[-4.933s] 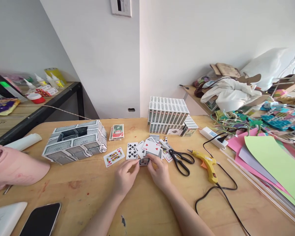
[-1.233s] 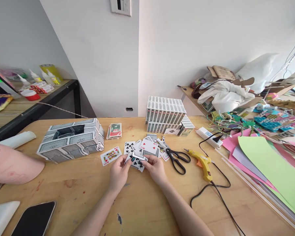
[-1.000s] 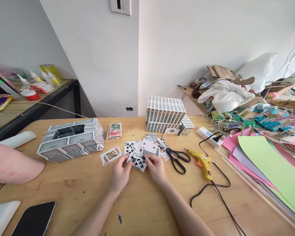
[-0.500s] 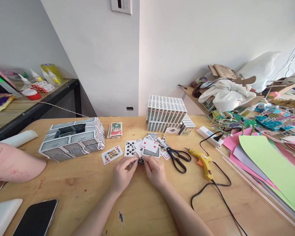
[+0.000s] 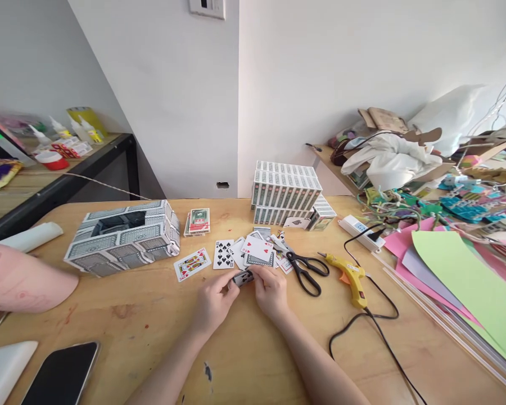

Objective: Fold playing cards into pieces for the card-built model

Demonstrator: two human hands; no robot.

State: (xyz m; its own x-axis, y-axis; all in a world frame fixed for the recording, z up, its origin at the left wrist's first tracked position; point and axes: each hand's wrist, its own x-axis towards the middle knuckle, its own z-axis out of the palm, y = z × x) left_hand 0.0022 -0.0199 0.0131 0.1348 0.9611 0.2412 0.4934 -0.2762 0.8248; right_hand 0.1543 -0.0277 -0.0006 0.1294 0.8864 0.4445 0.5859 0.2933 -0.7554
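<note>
Between both hands is a playing card point(image 5: 243, 277) with black pips, tilted up off the table. My left hand point(image 5: 217, 299) pinches its left end, and my right hand point(image 5: 270, 289) grips the right end; the fingers hide its edges. Just beyond them lie a ten of spades point(image 5: 223, 255), a king of hearts point(image 5: 193, 265) and a two of hearts point(image 5: 257, 246) on top of a loose pile of cards. Black-handled scissors point(image 5: 307, 272) rest to the right of the pile, blades over some cards.
A yellow glue gun point(image 5: 351, 277) with a black cord lies right, near a white power strip point(image 5: 361, 233). Stacked card boxes point(image 5: 285, 194) stand at the back. A box covered in cards point(image 5: 124, 239) sits left. A phone point(image 5: 61, 376) lies front left; coloured sheets point(image 5: 459, 292) lie right.
The hands have moved slightly apart, and the card between them is turned so more of its pip side shows. Things on the table stay where they were.
</note>
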